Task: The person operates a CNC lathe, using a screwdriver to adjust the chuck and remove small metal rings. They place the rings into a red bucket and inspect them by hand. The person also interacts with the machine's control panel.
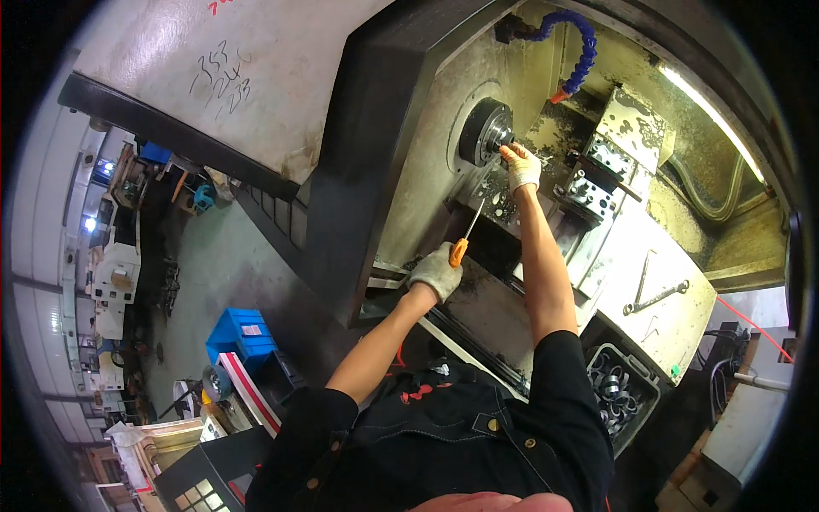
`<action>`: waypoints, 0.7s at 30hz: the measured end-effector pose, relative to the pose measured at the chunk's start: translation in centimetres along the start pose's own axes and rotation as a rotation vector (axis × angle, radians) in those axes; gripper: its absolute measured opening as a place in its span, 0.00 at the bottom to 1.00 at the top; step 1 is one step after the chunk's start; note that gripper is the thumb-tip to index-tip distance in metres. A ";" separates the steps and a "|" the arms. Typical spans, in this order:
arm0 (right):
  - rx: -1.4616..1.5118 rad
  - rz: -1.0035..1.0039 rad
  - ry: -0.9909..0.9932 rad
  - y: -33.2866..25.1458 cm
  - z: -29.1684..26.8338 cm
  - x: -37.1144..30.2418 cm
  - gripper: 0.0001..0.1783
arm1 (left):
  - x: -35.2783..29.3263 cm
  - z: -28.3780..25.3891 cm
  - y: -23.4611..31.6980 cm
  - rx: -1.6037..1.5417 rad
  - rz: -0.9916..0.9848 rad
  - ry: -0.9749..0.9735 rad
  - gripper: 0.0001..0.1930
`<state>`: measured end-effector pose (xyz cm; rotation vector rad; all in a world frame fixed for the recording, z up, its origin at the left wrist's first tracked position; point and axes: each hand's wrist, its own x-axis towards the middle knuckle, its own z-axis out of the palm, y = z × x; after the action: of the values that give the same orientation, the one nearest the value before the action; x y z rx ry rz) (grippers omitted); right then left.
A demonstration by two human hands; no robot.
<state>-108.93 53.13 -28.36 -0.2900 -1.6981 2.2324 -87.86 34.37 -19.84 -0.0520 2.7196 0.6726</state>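
The chuck [476, 130], dark and round, sits on the pale wall inside the open machine, its front facing the tool block [589, 194]. The right hand [522, 167], in a pale glove, is at the middle of that front, fingers bent and close together; whether they clamp anything there cannot be told. Below and to the left, the left hand [437, 271], in a greyish glove, has its fingers wrapped around the orange handle of a tool [459, 251]. The thin shaft slants up toward the chuck (its tip is too small to make out) and stays apart from it.

Above the right hand curls a blue hose [587, 53] with an orange nozzle, and a bright lamp [713, 116] slants at upper right. Right of the right forearm, a wrench [657, 299] lies on a pale cover [616, 277]. Under the cover's near edge stands a bin [648, 403] of dark curved pieces. Far to the left, on the floor [198, 282], is a blue crate [241, 337].
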 end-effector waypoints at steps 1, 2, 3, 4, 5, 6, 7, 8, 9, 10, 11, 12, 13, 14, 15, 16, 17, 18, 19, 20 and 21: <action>-0.114 -0.063 -0.036 -0.4 0.3 -0.2 0.17 | -0.3 0.4 -0.5 -0.008 0.003 0.001 0.19; 0.008 0.001 -0.001 -0.5 0.7 -0.9 0.15 | -0.8 0.8 -1.0 -0.016 0.007 0.003 0.19; 0.047 0.008 0.017 -0.1 0.4 -0.7 0.15 | -1.0 0.8 -0.8 -0.022 0.025 0.002 0.19; 0.086 0.016 0.034 0.3 0.2 -0.6 0.16 | -1.1 0.8 -0.6 -0.036 0.022 -0.018 0.19; 0.125 0.024 0.051 0.7 0.0 -0.4 0.16 | -0.9 0.6 -0.3 -0.030 0.042 -0.012 0.19; 0.149 0.055 0.094 -0.6 0.3 -0.9 0.15 | -0.7 0.4 -0.2 -0.023 0.056 -0.009 0.19; 0.161 0.050 0.081 0.5 -0.1 -0.2 0.15 | -0.6 0.3 -0.1 -0.017 0.071 -0.006 0.19; 0.174 0.044 0.068 1.5 -0.4 0.7 0.15 | -0.5 0.2 0.0 -0.014 0.069 0.000 0.19; 0.186 0.042 0.047 1.4 -0.2 0.8 0.15 | -0.6 0.0 0.1 -0.015 0.059 0.008 0.18; 0.068 -0.036 0.052 1.5 -0.4 0.5 0.15 | -0.6 0.0 0.1 -0.015 0.051 0.017 0.18; 0.086 -0.038 0.026 1.6 -0.3 0.1 0.15 | -0.5 0.2 -0.3 -0.022 0.051 0.009 0.19; 0.104 -0.041 0.001 1.5 -0.2 -0.1 0.15 | -0.6 0.4 -0.7 -0.030 0.052 0.002 0.19; 0.121 -0.045 -0.025 1.3 -0.1 -0.3 0.15 | -0.6 0.7 -1.0 -0.038 0.054 -0.005 0.20; 0.076 -0.064 -0.034 1.1 -0.1 -0.2 0.15 | -0.6 1.1 -1.1 -0.038 0.042 -0.016 0.19; -0.018 -0.077 -0.016 0.9 -0.3 0.0 0.15 | -0.9 1.1 -0.7 -0.034 0.033 -0.031 0.19; -0.113 -0.089 0.002 0.8 -0.6 0.2 0.15 | -1.1 1.1 -0.4 -0.030 0.025 -0.045 0.19; -0.208 -0.101 0.020 0.7 -0.8 0.3 0.15 | -1.3 1.4 -0.4 -0.030 0.030 -0.041 0.19; -0.133 -0.074 0.007 0.7 -0.9 0.4 0.15 | -1.6 1.5 -0.3 -0.027 0.038 -0.033 0.19; -0.058 -0.047 -0.006 0.8 -0.9 0.4 0.15 | -1.7 1.6 -0.2 -0.025 0.045 -0.026 0.19; 0.017 -0.021 -0.019 0.9 -1.0 0.5 0.15 | -1.4 1.9 -0.5 -0.025 0.058 -0.024 0.19; 0.027 -0.017 -0.021 0.7 -0.7 0.1 0.15 | -1.4 2.1 -0.8 -0.031 0.058 -0.023 0.19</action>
<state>-108.85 53.59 -29.18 -0.2460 -1.6739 2.2516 -85.74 34.54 -21.50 0.0274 2.6985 0.7272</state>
